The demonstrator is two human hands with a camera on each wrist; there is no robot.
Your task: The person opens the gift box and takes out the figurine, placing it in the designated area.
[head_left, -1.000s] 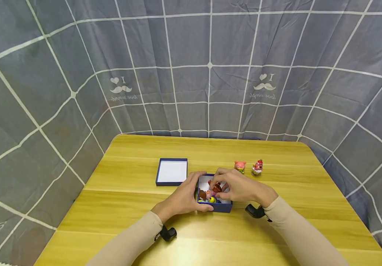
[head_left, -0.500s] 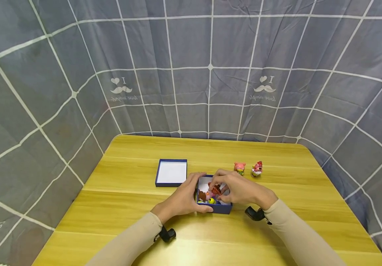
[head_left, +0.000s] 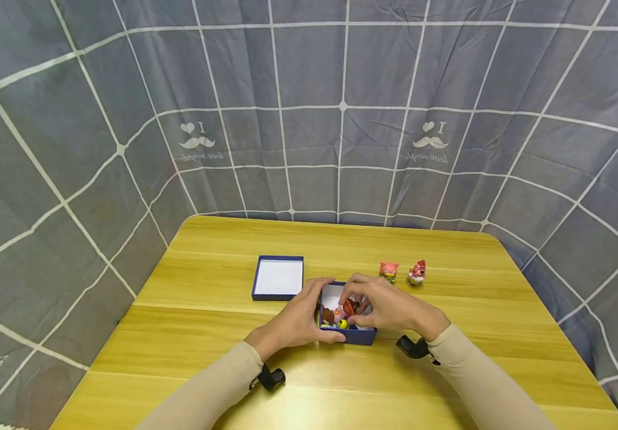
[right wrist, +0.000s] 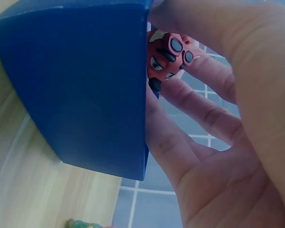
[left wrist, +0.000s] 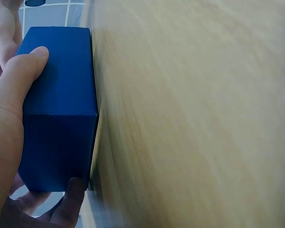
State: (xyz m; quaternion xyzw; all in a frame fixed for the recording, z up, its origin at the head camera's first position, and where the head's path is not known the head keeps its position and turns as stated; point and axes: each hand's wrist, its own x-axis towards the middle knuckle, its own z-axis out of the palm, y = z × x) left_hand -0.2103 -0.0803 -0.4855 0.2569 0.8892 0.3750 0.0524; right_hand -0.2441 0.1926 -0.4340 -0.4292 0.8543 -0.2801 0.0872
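A blue box (head_left: pixel 359 338) with a white inside stands on the table. My left hand (head_left: pixel 299 316) grips its left side, and in the left wrist view the thumb lies on one wall of the blue box (left wrist: pixel 59 76). My right hand (head_left: pixel 389 303) reaches over the right wall and holds a reddish-brown figurine (head_left: pixel 350 307) in the box. The right wrist view shows that figurine's face (right wrist: pixel 168 59) with sunglasses on its head, between the fingers. Beside it in the box lie a brown-headed figurine (head_left: pixel 327 315) and a small yellow piece (head_left: pixel 343 323).
The box lid (head_left: pixel 279 278), white inside with a blue rim, lies on the wooden table (head_left: pixel 223 239) behind and left of the box. Two figurines stand behind my right hand: a pink one (head_left: pixel 389 271) and a red-topped one (head_left: pixel 417 273). A grey checked curtain (head_left: pixel 309 137) encloses the table.
My right hand has turned the reddish-brown figurine slightly within the box. The left hand keeps its grip on the box, and the other figurines and lid have stayed put.
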